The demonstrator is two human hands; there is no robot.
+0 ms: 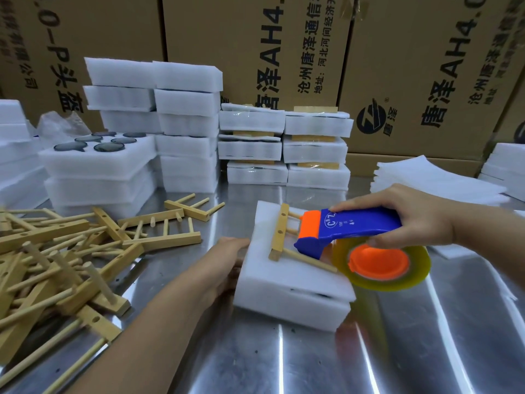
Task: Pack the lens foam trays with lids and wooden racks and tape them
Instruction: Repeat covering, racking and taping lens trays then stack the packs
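Lens foam tray [289, 302] number whatever sits mid-tabletop [312, 362] right in front of us, lid [284, 268] already on and a wooden rack [279, 231] lying on top, so by our reckoning this one's at the taping step with no tape visible on it yet. Our right hand [406, 214] has its fingers wrapped round the blue tape dispenser [355, 226], nose down at the rack. Our left hand [227, 263] is against the tray's left side, steadying it; too blurry to tell whether the fingers curl round the edge. Behind it are six finished packs [284, 146], racks and shiny tape showing. Plenty left though: stacks of untaped trays [159, 123] at the back left, one open with lenses [99, 143] showing, a big heap of loose racks [56, 251], and spare lid sheets [434, 177] on the right.
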